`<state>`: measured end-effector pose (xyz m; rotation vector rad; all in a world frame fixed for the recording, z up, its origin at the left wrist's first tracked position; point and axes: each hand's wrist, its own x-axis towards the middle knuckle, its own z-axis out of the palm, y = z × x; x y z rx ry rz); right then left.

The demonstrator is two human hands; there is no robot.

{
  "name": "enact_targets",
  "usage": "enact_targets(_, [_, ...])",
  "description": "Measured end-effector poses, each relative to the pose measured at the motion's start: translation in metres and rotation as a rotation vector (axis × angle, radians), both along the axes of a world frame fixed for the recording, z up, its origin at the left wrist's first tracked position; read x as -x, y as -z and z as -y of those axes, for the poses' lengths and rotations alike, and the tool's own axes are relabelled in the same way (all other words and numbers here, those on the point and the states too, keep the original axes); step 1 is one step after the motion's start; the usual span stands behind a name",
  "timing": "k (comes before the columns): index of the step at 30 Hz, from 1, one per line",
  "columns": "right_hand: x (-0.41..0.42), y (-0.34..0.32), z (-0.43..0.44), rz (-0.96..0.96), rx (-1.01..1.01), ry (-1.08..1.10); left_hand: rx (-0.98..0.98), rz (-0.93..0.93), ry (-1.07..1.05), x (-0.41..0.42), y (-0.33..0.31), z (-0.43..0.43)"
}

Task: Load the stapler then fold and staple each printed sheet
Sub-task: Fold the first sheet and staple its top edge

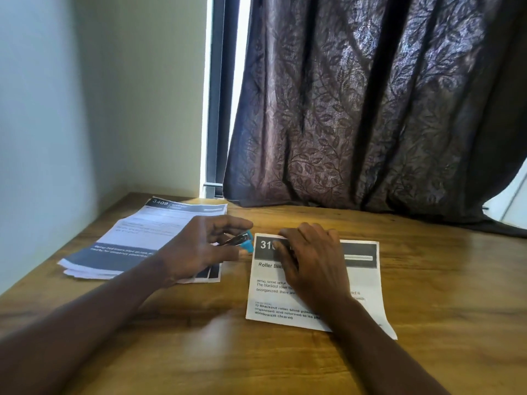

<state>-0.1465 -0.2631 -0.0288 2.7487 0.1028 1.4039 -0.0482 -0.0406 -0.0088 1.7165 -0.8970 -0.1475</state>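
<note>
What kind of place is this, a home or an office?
Probably a room in a home, used for desk work: a wooden table in a wall corner, a dark leaf-patterned curtain over a window behind it, a stack of printed sheets on the table.

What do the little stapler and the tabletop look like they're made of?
Stapler: seemingly blue plastic with a shiny metal top that glints. Tabletop: wood or wood-look laminate, judging by brown grain streaks; a soft sheen suggests a smooth finish.
</note>
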Motion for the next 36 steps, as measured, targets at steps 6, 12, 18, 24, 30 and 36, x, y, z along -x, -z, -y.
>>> enact_targets(6, [0.001,-0.002,-0.003,0.05,0.06,-0.024,-0.014,0.038,0.038,-0.001,-0.003,-0.005])
enact_targets(12, [0.002,-0.004,-0.004,0.062,0.056,-0.048,-0.038,0.071,0.044,-0.004,-0.001,-0.003])
enact_targets(18, [0.001,-0.003,-0.007,0.035,0.046,-0.099,-0.048,0.056,0.061,-0.006,-0.002,-0.004])
enact_targets(24, [0.002,-0.003,-0.009,0.019,0.058,-0.117,-0.026,-0.029,0.124,-0.003,-0.004,-0.003])
enact_targets(30, [0.003,-0.004,-0.013,-0.001,0.05,-0.135,-0.053,-0.075,0.142,0.0,-0.007,-0.003])
enact_targets(36, [0.004,-0.006,-0.015,-0.018,0.064,-0.143,-0.103,-0.083,0.159,0.001,-0.007,-0.004])
